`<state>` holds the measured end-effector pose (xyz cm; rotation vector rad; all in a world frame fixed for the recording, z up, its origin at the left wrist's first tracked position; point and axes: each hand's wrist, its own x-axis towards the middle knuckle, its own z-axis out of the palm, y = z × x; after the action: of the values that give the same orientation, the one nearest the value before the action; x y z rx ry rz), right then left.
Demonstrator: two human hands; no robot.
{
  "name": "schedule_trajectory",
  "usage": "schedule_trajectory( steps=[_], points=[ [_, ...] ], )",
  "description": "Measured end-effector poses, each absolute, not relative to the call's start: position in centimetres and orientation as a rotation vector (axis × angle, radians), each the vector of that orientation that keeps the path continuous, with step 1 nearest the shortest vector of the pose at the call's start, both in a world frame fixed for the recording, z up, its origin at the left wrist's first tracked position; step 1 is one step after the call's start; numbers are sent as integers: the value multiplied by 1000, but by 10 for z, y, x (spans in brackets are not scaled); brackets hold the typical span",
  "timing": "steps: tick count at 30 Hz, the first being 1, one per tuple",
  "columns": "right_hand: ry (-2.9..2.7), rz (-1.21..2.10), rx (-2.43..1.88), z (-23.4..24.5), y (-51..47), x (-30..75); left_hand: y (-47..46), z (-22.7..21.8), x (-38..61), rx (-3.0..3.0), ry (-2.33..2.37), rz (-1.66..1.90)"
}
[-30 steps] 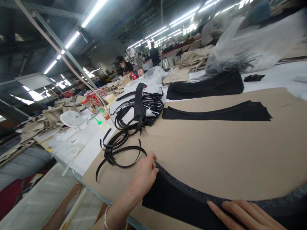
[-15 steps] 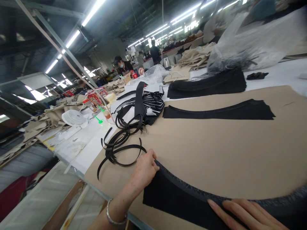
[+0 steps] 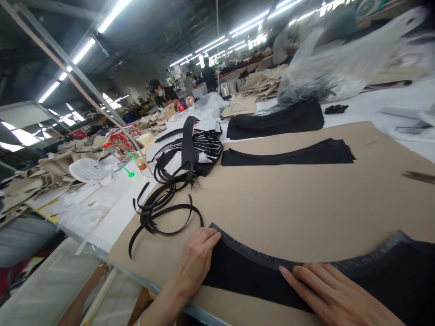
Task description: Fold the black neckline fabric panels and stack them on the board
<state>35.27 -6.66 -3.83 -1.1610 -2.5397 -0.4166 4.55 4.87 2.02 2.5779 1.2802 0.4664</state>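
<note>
A curved black fabric piece [image 3: 258, 274] with a grey edge strip lies on brown paper [image 3: 288, 199] at the near edge of the table. My left hand [image 3: 197, 258] rests flat on the piece's left end, fingers stretched out. Flat on the fabric further right lies my right hand [image 3: 336, 294], its fingers extended along the curved edge. Neither hand holds anything.
Loose black strips [image 3: 163, 208] coil just left of my left hand. A second curved black piece [image 3: 292, 156] and a stack of black pieces [image 3: 275, 120] lie further back. A white fan [image 3: 89, 171], drink cups and a clear plastic bag [image 3: 340, 63] stand around. People work at far tables.
My left hand went from pinching the fabric's end to lying flat on it. The view shifted right, and the fabric's right end now shows.
</note>
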Motion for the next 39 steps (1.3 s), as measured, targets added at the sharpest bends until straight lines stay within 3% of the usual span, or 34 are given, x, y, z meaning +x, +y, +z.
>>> schedule_trajectory(
  steps=[8,17,25,30,39],
  points=[
    [-2414,-390,-1242,-3,-65,309,35,15,29,2862,1283,332],
    [-2361,-585,-1197,-25,-81,342,5,26,50,2799,1134,334],
    [-2315,18,-1330,34,-55,300,-5,15,50,2717,1013,490],
    [-2254,309,-1699,38,-17,246,14,27,56,2424,1140,678],
    [-2155,619,-1866,43,-1,241,62,54,75,2443,1044,145]
  ],
)
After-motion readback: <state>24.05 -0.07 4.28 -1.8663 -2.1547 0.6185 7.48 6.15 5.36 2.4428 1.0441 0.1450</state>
